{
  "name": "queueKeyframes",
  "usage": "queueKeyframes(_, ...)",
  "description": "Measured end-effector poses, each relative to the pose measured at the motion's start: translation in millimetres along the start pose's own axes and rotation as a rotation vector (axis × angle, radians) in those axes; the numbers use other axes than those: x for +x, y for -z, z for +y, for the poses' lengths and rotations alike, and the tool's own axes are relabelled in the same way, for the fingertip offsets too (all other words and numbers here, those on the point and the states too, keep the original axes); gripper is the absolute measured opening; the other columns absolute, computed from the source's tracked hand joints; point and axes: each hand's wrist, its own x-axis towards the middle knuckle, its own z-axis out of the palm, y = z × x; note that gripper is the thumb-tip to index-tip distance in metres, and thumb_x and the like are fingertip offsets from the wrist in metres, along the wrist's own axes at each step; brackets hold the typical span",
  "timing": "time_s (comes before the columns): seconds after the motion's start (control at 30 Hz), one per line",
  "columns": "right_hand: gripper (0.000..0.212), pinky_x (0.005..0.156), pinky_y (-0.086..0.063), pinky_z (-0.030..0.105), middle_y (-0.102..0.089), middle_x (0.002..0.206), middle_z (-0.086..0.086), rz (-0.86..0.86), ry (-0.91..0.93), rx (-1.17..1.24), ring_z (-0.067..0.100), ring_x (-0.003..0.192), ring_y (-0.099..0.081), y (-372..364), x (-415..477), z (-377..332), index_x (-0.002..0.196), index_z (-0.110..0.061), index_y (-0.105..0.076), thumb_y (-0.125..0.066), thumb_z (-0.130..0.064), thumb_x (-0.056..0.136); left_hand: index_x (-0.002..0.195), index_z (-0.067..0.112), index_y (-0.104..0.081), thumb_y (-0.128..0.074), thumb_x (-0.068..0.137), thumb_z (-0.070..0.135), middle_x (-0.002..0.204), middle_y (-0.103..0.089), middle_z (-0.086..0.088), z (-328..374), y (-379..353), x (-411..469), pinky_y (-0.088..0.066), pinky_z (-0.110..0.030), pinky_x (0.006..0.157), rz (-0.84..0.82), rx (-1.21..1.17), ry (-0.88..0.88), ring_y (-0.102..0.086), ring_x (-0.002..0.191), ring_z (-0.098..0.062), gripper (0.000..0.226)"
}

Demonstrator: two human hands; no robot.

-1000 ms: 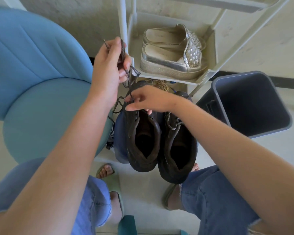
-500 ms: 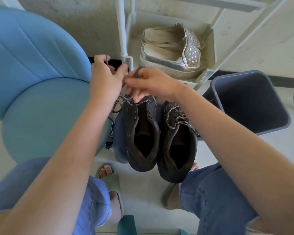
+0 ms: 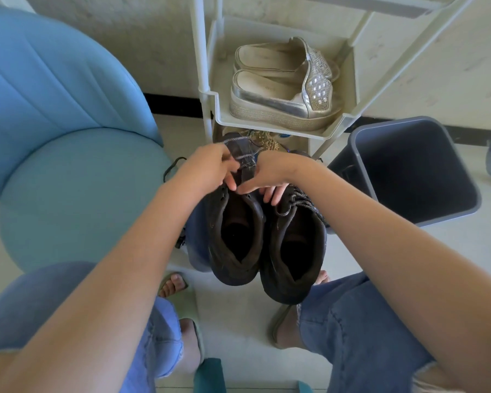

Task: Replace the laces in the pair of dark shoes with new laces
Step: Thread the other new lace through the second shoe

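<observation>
Beside the pale blue upholstered chair (image 3: 68,165), the left hand (image 3: 210,170) pinches a grey lace (image 3: 245,156) over the left dark brown leather shoe (image 3: 236,236). The right hand (image 3: 272,174) touches that shoe's eyelets, and I cannot tell its grip. The laced right dark shoe (image 3: 295,251) stands just beside.

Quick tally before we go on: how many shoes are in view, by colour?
dark shoes: 2
silver shoes: 2
green sandals, worn: 2
Total: 6
gold item partly hidden: not counted.
</observation>
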Motion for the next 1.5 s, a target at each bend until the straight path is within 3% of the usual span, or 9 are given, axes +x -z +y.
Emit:
queueKeyframes(0.1, 0.016, 0.064, -0.061, 0.031, -0.070, 0.071, 0.018, 0.033, 0.025, 0.038, 0.025, 0.064, -0.072, 0, 0, 2, 0.081, 0.006, -0.059, -0.061, -0.010, 0.081, 0.082, 0.020, -0.068, -0.061, 0.091, 0.027, 0.074, -0.069, 0.003, -12, -3, 0, -0.041, -0.020, 0.065, -0.016, 0.091, -0.052, -0.061, 0.076, -0.009, 0.013)
queueKeyframes(0.27, 0.021, 0.046, -0.052, 0.016, -0.072, 0.084, 0.015, 0.068, 0.065, 0.084, 0.016, 0.062, -0.072, 11, -4, 14, 0.102, 0.005, -0.063, -0.056, -0.002, 0.084, 0.113, 0.023, -0.042, -0.068, 0.082, 0.042, 0.085, -0.056, 0.012, -11, -6, 0, -0.035, -0.018, 0.064, -0.068, 0.055, -0.044, -0.051, 0.077, -0.001, 0.044)
queueKeyframes(0.43, 0.021, 0.066, -0.058, 0.022, -0.072, 0.089, 0.005, 0.025, 0.107, 0.261, 0.023, 0.075, -0.073, 15, 3, 28, 0.105, -0.002, -0.063, -0.061, 0.002, 0.085, 0.112, 0.020, -0.046, -0.045, 0.097, 0.034, 0.092, -0.064, 0.015, -10, -9, 3, -0.036, -0.026, 0.074, -0.130, -0.002, -0.027, -0.056, 0.091, -0.008, 0.021)
queueKeyframes(0.53, 0.019, 0.069, -0.059, 0.026, -0.072, 0.072, -0.001, -0.025, 0.111, 0.377, 0.027, 0.081, -0.073, 17, 7, 36, 0.101, -0.005, -0.063, -0.062, 0.004, 0.085, 0.112, 0.017, -0.041, -0.032, 0.102, 0.027, 0.082, -0.067, 0.017, -11, -12, 2, -0.034, -0.021, 0.071, -0.137, -0.020, -0.042, -0.053, 0.080, -0.001, 0.017)
queueKeyframes(0.67, 0.016, 0.069, -0.059, 0.026, -0.073, 0.065, -0.003, -0.055, 0.130, 0.393, 0.025, 0.078, -0.073, 16, 8, 37, 0.098, -0.007, -0.062, -0.062, 0.003, 0.086, 0.097, 0.020, -0.040, -0.040, 0.100, 0.025, 0.078, -0.071, 0.010, -12, -13, 0, -0.035, -0.020, 0.063, -0.104, -0.016, -0.085, -0.056, 0.076, -0.008, 0.006)
queueKeyframes(0.83, 0.015, 0.063, -0.057, 0.025, -0.072, 0.066, 0.002, -0.072, 0.145, 0.442, 0.021, 0.072, -0.072, 17, 6, 38, 0.096, -0.005, -0.063, -0.061, 0.006, 0.086, 0.084, 0.020, -0.071, -0.064, 0.088, 0.026, 0.081, -0.073, 0.006, -13, -11, 1, -0.044, -0.020, 0.061, -0.021, 0.123, -0.162, -0.055, 0.059, 0.000, 0.010)
queueKeyframes(1.03, 0.013, 0.066, -0.058, 0.026, -0.066, 0.088, -0.004, -0.014, 0.186, 0.429, 0.012, 0.076, -0.070, 16, 8, 41, 0.089, -0.005, -0.069, -0.066, 0.005, 0.082, 0.081, 0.020, -0.076, -0.061, 0.089, 0.025, 0.080, -0.073, 0.003, -12, -24, 2, -0.051, -0.034, 0.086, 0.111, 0.157, -0.071, -0.064, 0.084, -0.014, 0.018)
queueKeyframes(1.3, 0.014, 0.066, -0.058, 0.027, -0.066, 0.088, -0.003, -0.002, 0.186, 0.416, 0.010, 0.072, -0.071, 16, 11, 41, 0.089, -0.004, -0.070, -0.066, 0.006, 0.081, 0.065, 0.029, -0.066, -0.061, 0.087, 0.024, 0.071, -0.070, 0.007, -9, -26, 3, -0.051, -0.028, 0.072, 0.120, 0.277, -0.044, -0.063, 0.077, -0.013, 0.023)
queueKeyframes(1.5, 0.014, 0.067, -0.058, 0.025, -0.066, 0.096, -0.001, 0.014, 0.187, 0.386, 0.013, 0.077, -0.071, 16, 8, 38, 0.086, -0.007, -0.070, -0.067, 0.006, 0.081, 0.076, 0.024, -0.072, -0.059, 0.088, 0.022, 0.076, -0.070, 0.006, -8, -27, -1, -0.052, -0.030, 0.069, 0.135, 0.319, -0.125, -0.063, 0.077, -0.015, 0.018)
